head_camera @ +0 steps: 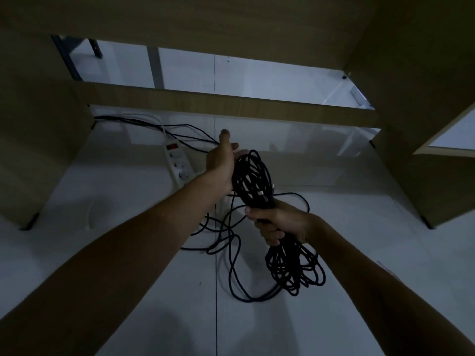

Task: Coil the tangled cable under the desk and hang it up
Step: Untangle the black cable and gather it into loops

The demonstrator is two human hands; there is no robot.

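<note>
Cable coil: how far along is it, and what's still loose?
Most of the black cable is gathered into loops. The right hand grips the bundle at its middle; the left hand steadies the upper loops with straight fingers. Several loose strands trail on the floor near the power strip. Coiling those and hanging remain.

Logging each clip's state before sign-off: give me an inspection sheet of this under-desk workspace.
Surface: white tiled floor, dim light.
Job's things: black cable, mostly coiled; loose loops trail on the floor.
Clutter: nothing seen.
Hands: right hand grips the coil's middle; left hand open, fingers straight against the coil's upper loop.
Cables: thin leads run to a white power strip.
Surroundings: wooden desk panels.
</note>
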